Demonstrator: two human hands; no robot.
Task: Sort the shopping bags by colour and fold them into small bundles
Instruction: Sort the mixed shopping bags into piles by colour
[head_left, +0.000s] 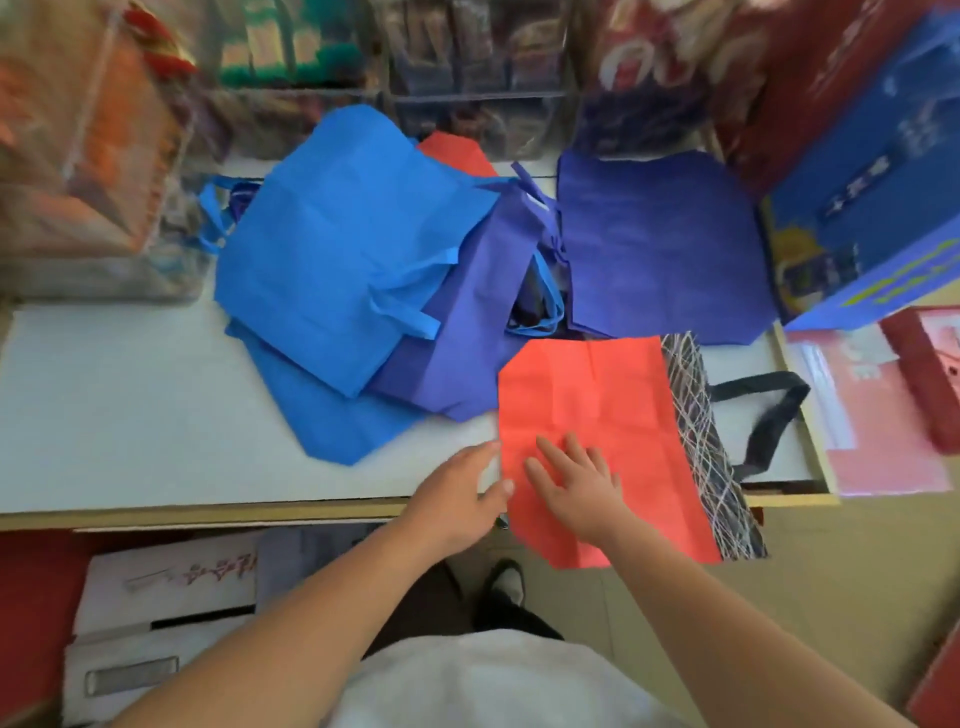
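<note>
On the white bench (104, 405), left of the middle, blue bags (343, 249) lie in a loose pile, not folded yet. A purple bag (467, 338) is partly under them.

The left hand (462, 488) reaches in low in the middle, arm stretched forward, and touches the left edge of the red bag (592, 395). I cannot tell if its grip pinches the edge or just rests there.

The red bag lies flat, low and right of the middle, and hangs a bit over the front of the bench. The right hand (576, 483) lies flat on it, grip apart, fingers spread, pressing down.

I think the red bag is being smoothed for its first fold. Next, the left edge should be lifted and laid over while the flat hand stops the bag sliding.

A dark blue bag (660, 244) lies flat above the red bag. A striped bag (693, 415) peeks out from under it.
</note>
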